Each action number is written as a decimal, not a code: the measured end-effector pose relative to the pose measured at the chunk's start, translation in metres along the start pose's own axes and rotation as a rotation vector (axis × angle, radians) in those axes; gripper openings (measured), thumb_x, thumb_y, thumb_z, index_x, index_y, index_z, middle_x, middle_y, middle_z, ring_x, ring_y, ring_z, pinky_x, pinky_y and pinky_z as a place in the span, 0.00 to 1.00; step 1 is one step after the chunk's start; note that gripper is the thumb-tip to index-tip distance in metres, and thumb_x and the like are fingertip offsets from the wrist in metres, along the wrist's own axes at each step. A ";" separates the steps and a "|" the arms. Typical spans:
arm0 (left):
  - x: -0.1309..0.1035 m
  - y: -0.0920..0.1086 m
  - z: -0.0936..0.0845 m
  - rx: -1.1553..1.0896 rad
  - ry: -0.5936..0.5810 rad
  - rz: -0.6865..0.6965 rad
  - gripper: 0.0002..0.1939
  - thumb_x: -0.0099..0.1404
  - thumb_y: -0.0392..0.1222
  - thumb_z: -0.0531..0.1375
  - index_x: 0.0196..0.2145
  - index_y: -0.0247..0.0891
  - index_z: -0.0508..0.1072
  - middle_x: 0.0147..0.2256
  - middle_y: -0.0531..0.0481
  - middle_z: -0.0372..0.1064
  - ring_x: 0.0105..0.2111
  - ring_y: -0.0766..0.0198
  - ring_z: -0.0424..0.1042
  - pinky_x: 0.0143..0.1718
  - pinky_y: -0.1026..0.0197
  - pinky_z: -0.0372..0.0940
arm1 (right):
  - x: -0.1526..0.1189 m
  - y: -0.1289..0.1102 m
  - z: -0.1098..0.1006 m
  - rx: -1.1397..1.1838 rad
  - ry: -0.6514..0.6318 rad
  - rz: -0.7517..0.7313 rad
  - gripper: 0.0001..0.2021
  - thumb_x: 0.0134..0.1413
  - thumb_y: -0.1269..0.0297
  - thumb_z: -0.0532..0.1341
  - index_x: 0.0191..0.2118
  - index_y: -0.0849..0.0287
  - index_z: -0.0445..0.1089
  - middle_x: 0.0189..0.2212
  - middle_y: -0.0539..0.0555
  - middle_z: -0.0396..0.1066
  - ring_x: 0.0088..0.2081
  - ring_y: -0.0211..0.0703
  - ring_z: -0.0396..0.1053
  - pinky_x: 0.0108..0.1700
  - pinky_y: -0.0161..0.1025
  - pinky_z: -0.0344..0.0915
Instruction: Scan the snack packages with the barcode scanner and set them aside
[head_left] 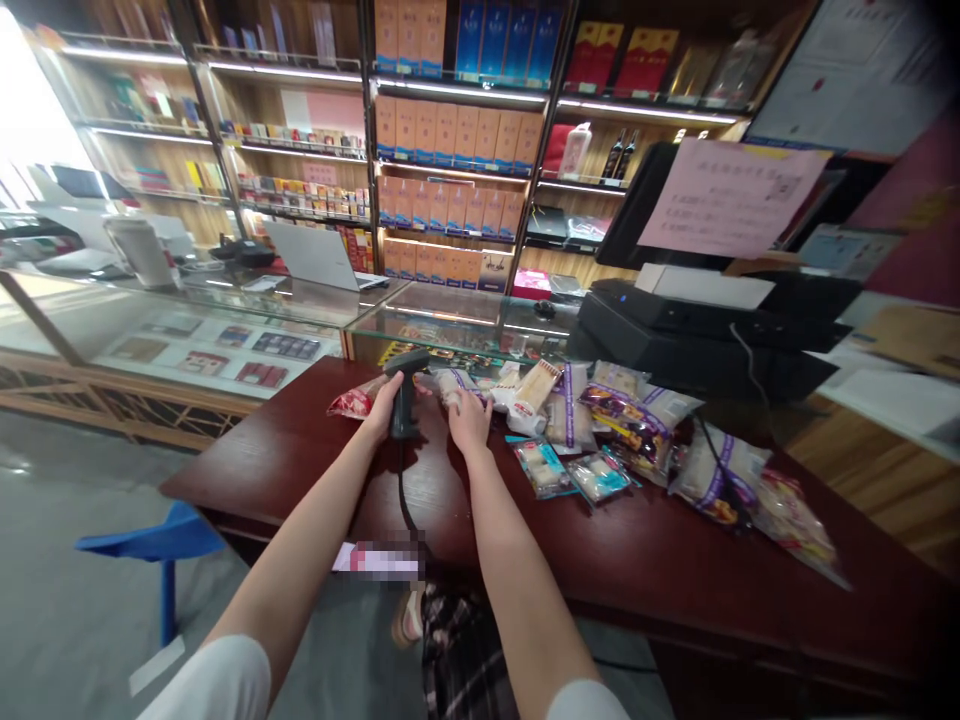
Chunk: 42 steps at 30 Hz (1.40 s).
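Observation:
My left hand (387, 405) is wrapped round a dark handheld barcode scanner (405, 412). Its cord (405, 500) drops toward the table's near edge. On a clear plastic food packet (454, 379) lies my right hand (469, 420), its fingers bent over the near side and partly hidden. A red packet (351, 400) rests just left of the scanner. To the right of my right hand spread several bagged foods, among them a pale packet with a striped end (538, 387), a purple-banded bag (570, 415) and two small blue-and-clear packets, one (541, 468) nearer me than the bags.
The dark red table (300, 465) stands before a glass display counter (202, 345). A black checkout machine (675, 325) with a pink sheet (735, 200) is at the back right. A blue stool (161, 540) stands left, and stocked shelves (450, 170) line the wall.

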<state>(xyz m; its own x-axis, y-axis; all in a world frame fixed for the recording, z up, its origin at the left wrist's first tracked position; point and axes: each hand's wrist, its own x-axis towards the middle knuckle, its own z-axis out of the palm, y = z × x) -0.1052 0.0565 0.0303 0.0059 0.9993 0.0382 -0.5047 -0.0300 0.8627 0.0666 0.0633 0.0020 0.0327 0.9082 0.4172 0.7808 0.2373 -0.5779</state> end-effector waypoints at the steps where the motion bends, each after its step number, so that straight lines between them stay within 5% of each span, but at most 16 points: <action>1: -0.004 0.004 0.001 0.019 -0.018 0.035 0.25 0.57 0.60 0.62 0.34 0.32 0.77 0.30 0.41 0.77 0.35 0.52 0.78 0.35 0.58 0.71 | 0.001 0.000 0.000 0.005 0.008 0.005 0.17 0.60 0.69 0.50 0.52 0.57 0.68 0.54 0.58 0.72 0.60 0.46 0.62 0.68 0.54 0.32; 5: -0.012 0.025 -0.011 0.023 0.045 0.279 0.27 0.57 0.65 0.59 0.34 0.35 0.77 0.31 0.44 0.77 0.40 0.49 0.77 0.40 0.55 0.71 | 0.003 0.000 0.001 0.009 0.022 0.012 0.17 0.59 0.69 0.51 0.51 0.57 0.69 0.53 0.58 0.72 0.58 0.46 0.64 0.68 0.53 0.31; 9: -0.002 0.034 -0.033 0.122 0.243 0.452 0.27 0.57 0.65 0.59 0.33 0.33 0.77 0.31 0.43 0.77 0.40 0.52 0.77 0.41 0.56 0.71 | 0.002 -0.001 0.000 0.007 0.003 0.006 0.17 0.59 0.69 0.51 0.52 0.57 0.68 0.54 0.57 0.72 0.59 0.45 0.64 0.68 0.53 0.29; 12: 0.002 0.032 -0.040 0.181 0.326 0.238 0.23 0.57 0.58 0.63 0.32 0.31 0.77 0.26 0.42 0.75 0.33 0.53 0.77 0.34 0.58 0.71 | 0.001 -0.003 -0.001 -0.001 -0.006 0.013 0.17 0.59 0.69 0.51 0.52 0.58 0.68 0.53 0.58 0.72 0.59 0.45 0.63 0.68 0.52 0.29; 17: -0.008 0.031 -0.029 -0.153 0.129 -0.088 0.25 0.66 0.58 0.54 0.41 0.31 0.75 0.31 0.38 0.76 0.37 0.49 0.78 0.32 0.53 0.73 | 0.001 -0.006 -0.007 0.020 0.016 0.038 0.19 0.58 0.70 0.51 0.53 0.59 0.67 0.53 0.58 0.72 0.58 0.45 0.64 0.68 0.52 0.33; 21: -0.008 0.033 -0.029 -0.288 0.110 -0.065 0.22 0.69 0.55 0.52 0.41 0.33 0.73 0.34 0.40 0.76 0.40 0.51 0.78 0.36 0.50 0.74 | 0.000 -0.012 -0.015 0.043 0.092 -0.072 0.18 0.59 0.67 0.52 0.54 0.58 0.68 0.55 0.57 0.69 0.59 0.47 0.61 0.67 0.50 0.41; 27: -0.003 0.032 -0.040 -0.369 0.158 -0.108 0.20 0.69 0.53 0.52 0.35 0.32 0.72 0.30 0.42 0.76 0.39 0.52 0.78 0.41 0.43 0.73 | -0.009 -0.028 -0.012 -0.006 -0.273 -0.391 0.27 0.50 0.50 0.66 0.56 0.52 0.69 0.57 0.57 0.66 0.58 0.53 0.61 0.61 0.48 0.54; 31: -0.004 0.032 -0.042 -0.450 0.133 -0.070 0.21 0.70 0.54 0.50 0.35 0.33 0.72 0.30 0.44 0.76 0.39 0.53 0.78 0.45 0.39 0.70 | -0.010 -0.025 -0.007 -0.021 -0.309 -0.397 0.38 0.37 0.54 0.73 0.58 0.57 0.66 0.60 0.61 0.62 0.60 0.55 0.60 0.62 0.50 0.54; 38: -0.005 0.030 -0.044 -0.515 0.130 -0.027 0.19 0.68 0.54 0.53 0.35 0.35 0.72 0.29 0.45 0.76 0.40 0.51 0.77 0.50 0.31 0.64 | -0.004 -0.017 0.001 0.213 -0.212 -0.271 0.23 0.52 0.66 0.64 0.55 0.53 0.67 0.52 0.55 0.72 0.53 0.46 0.69 0.57 0.43 0.62; 42: -0.006 0.032 -0.043 -0.536 0.163 -0.001 0.21 0.69 0.56 0.50 0.35 0.34 0.72 0.29 0.46 0.75 0.39 0.54 0.77 0.50 0.35 0.66 | 0.008 -0.013 0.009 0.663 -0.113 -0.062 0.21 0.55 0.64 0.59 0.55 0.55 0.65 0.50 0.55 0.73 0.51 0.42 0.71 0.55 0.41 0.65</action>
<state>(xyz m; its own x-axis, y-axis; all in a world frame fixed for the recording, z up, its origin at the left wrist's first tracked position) -0.1584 0.0509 0.0358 -0.1052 0.9914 -0.0773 -0.8735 -0.0549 0.4837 0.0514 0.0705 0.0065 -0.0934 0.9081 0.4083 0.2295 0.4187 -0.8787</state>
